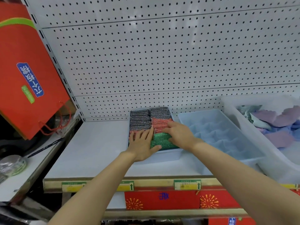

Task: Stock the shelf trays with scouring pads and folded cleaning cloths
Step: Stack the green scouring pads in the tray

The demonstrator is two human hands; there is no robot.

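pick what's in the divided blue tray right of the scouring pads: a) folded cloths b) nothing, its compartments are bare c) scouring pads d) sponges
b: the blue tray shows only bare dividers, while the cloths lie in the clear bin further right.

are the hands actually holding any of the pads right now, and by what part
Nothing is gripped. The left hand lies flat on the pads in the tray; the right hand rests its fingers on the green pads.

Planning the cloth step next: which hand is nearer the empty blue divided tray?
Right. The right hand rests on the pads just left of the blue divided tray; the left hand lies farther left.
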